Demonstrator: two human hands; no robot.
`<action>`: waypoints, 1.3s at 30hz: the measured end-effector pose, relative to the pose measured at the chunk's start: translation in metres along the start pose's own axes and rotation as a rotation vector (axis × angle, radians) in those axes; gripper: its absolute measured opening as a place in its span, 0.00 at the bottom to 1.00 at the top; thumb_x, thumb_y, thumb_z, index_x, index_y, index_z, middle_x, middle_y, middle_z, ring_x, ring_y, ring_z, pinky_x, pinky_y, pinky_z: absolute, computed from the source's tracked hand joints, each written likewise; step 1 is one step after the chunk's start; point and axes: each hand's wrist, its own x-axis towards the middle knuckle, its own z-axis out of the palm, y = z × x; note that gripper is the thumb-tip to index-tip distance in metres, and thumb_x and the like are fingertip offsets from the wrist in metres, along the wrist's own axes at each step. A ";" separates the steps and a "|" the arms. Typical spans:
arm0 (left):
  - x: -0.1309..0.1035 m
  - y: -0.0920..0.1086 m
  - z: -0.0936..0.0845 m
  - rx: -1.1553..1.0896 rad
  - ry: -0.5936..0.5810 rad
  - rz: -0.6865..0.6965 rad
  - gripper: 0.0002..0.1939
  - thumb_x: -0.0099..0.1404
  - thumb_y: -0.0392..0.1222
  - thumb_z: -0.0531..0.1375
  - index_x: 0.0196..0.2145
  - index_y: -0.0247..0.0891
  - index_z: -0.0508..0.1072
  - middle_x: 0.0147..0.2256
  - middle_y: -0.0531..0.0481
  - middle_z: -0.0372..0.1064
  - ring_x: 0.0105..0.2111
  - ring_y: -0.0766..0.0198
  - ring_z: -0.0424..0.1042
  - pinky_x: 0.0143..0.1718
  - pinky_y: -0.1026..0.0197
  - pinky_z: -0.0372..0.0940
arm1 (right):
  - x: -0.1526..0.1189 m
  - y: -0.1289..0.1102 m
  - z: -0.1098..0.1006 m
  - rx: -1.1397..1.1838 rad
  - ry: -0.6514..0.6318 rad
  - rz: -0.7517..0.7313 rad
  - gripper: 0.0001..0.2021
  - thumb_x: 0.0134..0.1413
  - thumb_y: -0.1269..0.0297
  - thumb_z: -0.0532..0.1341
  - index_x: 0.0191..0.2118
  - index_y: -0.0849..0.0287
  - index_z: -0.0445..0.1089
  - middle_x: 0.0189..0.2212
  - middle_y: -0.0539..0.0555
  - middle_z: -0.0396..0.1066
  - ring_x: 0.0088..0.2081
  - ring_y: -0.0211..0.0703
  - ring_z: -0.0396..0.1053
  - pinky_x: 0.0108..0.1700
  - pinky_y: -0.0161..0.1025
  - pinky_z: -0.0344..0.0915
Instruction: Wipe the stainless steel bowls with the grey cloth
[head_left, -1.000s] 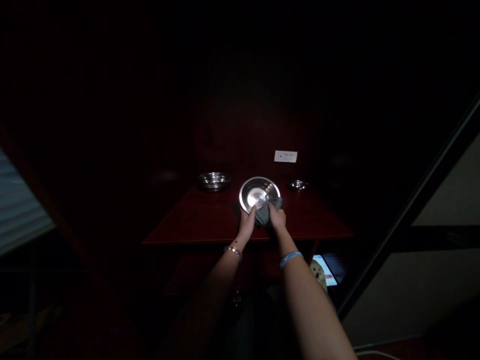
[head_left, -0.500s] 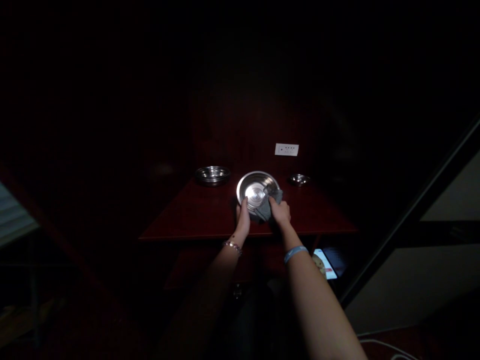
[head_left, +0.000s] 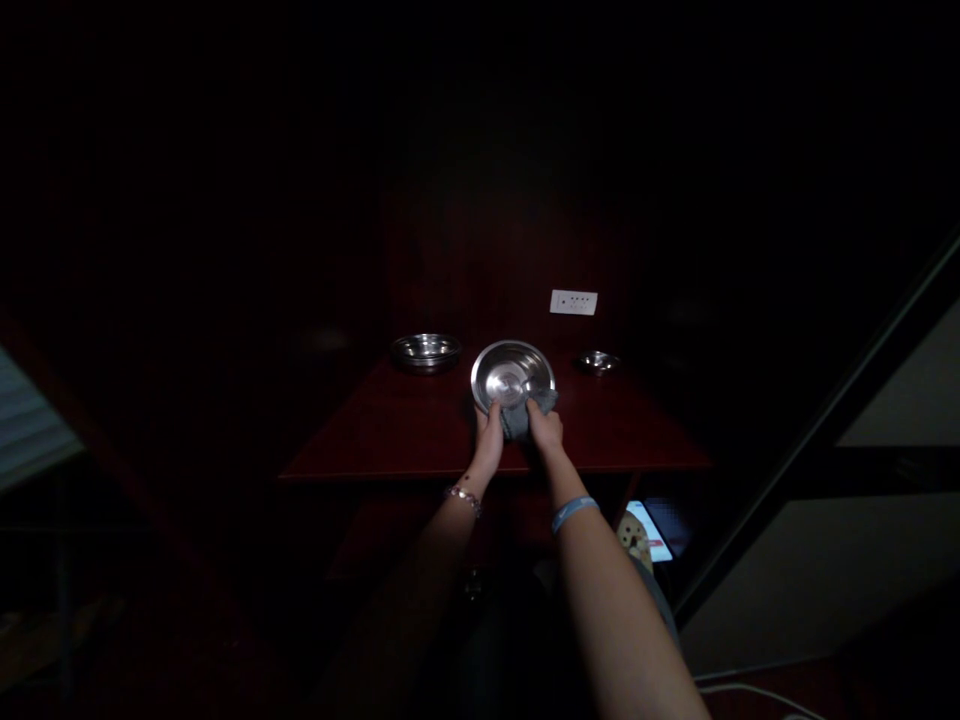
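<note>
A shiny steel bowl (head_left: 517, 362) is held up over the red table, its inside tilted toward me. My left hand (head_left: 488, 441) grips the bowl's lower left rim, thumb over the edge and fingers behind it. Bunched in my right hand (head_left: 547, 428) is a grey cloth (head_left: 515, 424), pressed against the bowl's lower right rim. The thumb lies on the cloth at the inner side; the other fingers of that hand are partly hidden.
Stacked steel bowls (head_left: 425, 352) stand at the table's back left, and a smaller steel bowl (head_left: 598, 363) at the back right. A white socket panel (head_left: 574, 302) is on the wall. Below right, a lit screen (head_left: 651, 530) shows beside the red table (head_left: 360, 440).
My right hand and the cloth have shifted left along the bowl's lower rim, nearer my left hand. The bowl has moved very slightly left.
</note>
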 end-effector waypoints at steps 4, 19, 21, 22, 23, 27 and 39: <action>-0.002 0.002 -0.001 0.009 0.083 0.004 0.19 0.67 0.42 0.53 0.54 0.38 0.66 0.54 0.45 0.68 0.55 0.60 0.66 0.59 0.59 0.56 | -0.002 0.000 -0.008 -0.084 0.000 0.020 0.32 0.56 0.42 0.51 0.49 0.66 0.71 0.47 0.67 0.72 0.50 0.52 0.70 0.48 0.41 0.67; -0.010 0.002 -0.001 0.164 -0.139 0.036 0.17 0.65 0.45 0.54 0.48 0.35 0.72 0.48 0.43 0.73 0.50 0.56 0.71 0.56 0.56 0.60 | -0.013 0.006 -0.043 -0.280 0.391 -0.008 0.27 0.55 0.42 0.55 0.50 0.58 0.68 0.43 0.63 0.73 0.45 0.56 0.72 0.46 0.50 0.66; -0.010 0.003 0.000 0.173 -0.143 0.011 0.18 0.65 0.45 0.54 0.48 0.34 0.72 0.48 0.42 0.73 0.50 0.56 0.70 0.56 0.56 0.60 | -0.014 0.006 -0.043 -0.280 0.441 -0.027 0.26 0.55 0.42 0.55 0.49 0.57 0.67 0.42 0.62 0.73 0.44 0.55 0.72 0.45 0.50 0.66; -0.010 0.003 0.000 0.179 -0.145 -0.004 0.18 0.65 0.45 0.54 0.48 0.34 0.72 0.48 0.42 0.73 0.50 0.56 0.71 0.56 0.55 0.60 | -0.014 0.006 -0.042 -0.276 0.458 -0.034 0.25 0.55 0.42 0.55 0.49 0.57 0.68 0.42 0.61 0.73 0.43 0.54 0.72 0.45 0.49 0.66; -0.010 0.004 0.000 0.183 -0.146 -0.016 0.18 0.65 0.45 0.54 0.49 0.34 0.71 0.48 0.42 0.73 0.50 0.55 0.71 0.56 0.55 0.60 | -0.014 0.006 -0.042 -0.270 0.469 -0.038 0.25 0.54 0.42 0.55 0.48 0.57 0.68 0.42 0.61 0.73 0.43 0.54 0.72 0.45 0.49 0.66; -0.011 0.003 -0.001 0.171 -0.139 -0.013 0.19 0.66 0.47 0.54 0.50 0.36 0.71 0.50 0.43 0.72 0.52 0.56 0.69 0.57 0.56 0.59 | -0.012 0.008 -0.040 -0.215 0.485 -0.059 0.25 0.55 0.42 0.55 0.48 0.56 0.68 0.41 0.61 0.74 0.42 0.53 0.73 0.44 0.47 0.66; -0.004 0.002 -0.002 -0.003 0.077 -0.068 0.19 0.67 0.48 0.54 0.51 0.35 0.69 0.56 0.42 0.67 0.58 0.58 0.63 0.61 0.59 0.54 | -0.011 0.002 -0.024 -0.067 0.396 -0.299 0.25 0.65 0.52 0.43 0.53 0.63 0.66 0.45 0.63 0.74 0.46 0.47 0.72 0.46 0.36 0.64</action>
